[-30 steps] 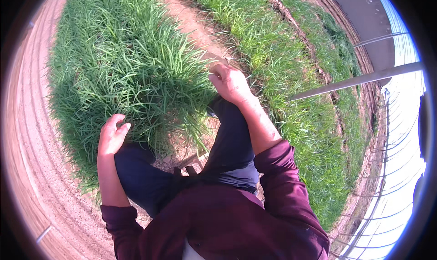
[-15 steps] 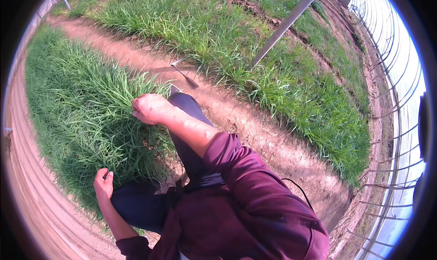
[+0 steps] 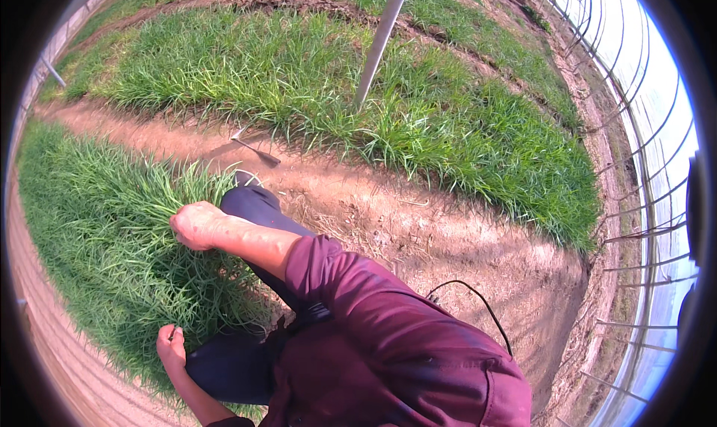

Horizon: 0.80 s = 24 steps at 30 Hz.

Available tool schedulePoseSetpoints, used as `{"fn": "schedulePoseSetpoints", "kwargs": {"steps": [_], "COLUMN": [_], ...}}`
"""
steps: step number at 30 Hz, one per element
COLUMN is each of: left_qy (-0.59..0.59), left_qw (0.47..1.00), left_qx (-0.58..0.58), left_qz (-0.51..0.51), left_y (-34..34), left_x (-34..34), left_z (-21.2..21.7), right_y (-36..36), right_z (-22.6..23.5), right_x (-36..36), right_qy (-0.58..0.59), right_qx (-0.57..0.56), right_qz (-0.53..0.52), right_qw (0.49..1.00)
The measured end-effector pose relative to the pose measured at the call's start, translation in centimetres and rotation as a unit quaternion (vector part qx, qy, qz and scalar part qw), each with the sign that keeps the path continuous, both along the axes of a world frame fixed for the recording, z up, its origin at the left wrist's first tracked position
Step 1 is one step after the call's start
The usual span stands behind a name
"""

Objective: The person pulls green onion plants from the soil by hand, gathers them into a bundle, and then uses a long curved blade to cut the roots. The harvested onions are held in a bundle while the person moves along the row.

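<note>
Long, narrow green leaves of a grass-like crop (image 3: 97, 203) fill the bed at my left. My right hand (image 3: 198, 225) reaches across into the bed's near edge, its fingers curled in among the leaves. What those fingers grip is hidden behind the back of the hand. Lower down, beside my bent left knee, my left hand (image 3: 171, 346) hovers at the crop's edge with fingers bent toward the thumb. Something small and dark may sit between them, too small to name. On the dirt path beyond my right foot lies a small hand tool (image 3: 258, 152) with a pale blade and dark handle.
A bare dirt path (image 3: 358, 210) runs between my bed and a second green bed (image 3: 299, 76). A slanting metal post (image 3: 381, 46) rises from that bed. Curved hoops of a plastic tunnel wall (image 3: 635, 165) stand at the right. A black cord (image 3: 478, 296) loops beside my sleeve.
My view has turned, so beds, post and tool appear farther left. Both hands keep nearly the same curled poses at the crop's edge.
</note>
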<state>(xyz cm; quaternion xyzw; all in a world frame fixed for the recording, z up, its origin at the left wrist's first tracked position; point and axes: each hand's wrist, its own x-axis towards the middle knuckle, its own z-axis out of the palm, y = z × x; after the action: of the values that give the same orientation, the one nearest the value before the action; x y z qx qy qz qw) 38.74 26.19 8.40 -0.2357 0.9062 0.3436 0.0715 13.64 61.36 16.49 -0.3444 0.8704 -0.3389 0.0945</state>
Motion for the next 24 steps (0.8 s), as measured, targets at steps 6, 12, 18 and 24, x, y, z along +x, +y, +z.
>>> {"fn": "schedulePoseSetpoints", "kwargs": {"steps": [6, 12, 18, 24], "left_qy": [-0.025, -0.048, -0.085, -0.082], "left_qw": [0.992, 0.994, 0.991, 0.933], "left_qx": [0.103, 0.087, -0.024, -0.107], "left_qz": [0.062, 0.038, -0.103, -0.334], "left_y": [0.0, -1.0, -3.0, -2.8], "left_x": [-0.4, -1.4, -2.6, -3.2], "left_z": [-1.0, -1.5, -1.9, -0.4], "right_y": [2.2, 7.8, 7.8, 8.0], "right_z": [-0.4, 0.1, 0.7, 0.1], "right_x": [1.0, 2.4, 2.6, 2.7], "right_qy": [0.119, 0.171, 0.149, 0.153], "right_qx": [-0.176, -0.18, -0.168, -0.157], "right_qz": [-0.091, -0.19, -0.194, -0.181], "right_qw": [0.973, 0.95, 0.955, 0.959]}}
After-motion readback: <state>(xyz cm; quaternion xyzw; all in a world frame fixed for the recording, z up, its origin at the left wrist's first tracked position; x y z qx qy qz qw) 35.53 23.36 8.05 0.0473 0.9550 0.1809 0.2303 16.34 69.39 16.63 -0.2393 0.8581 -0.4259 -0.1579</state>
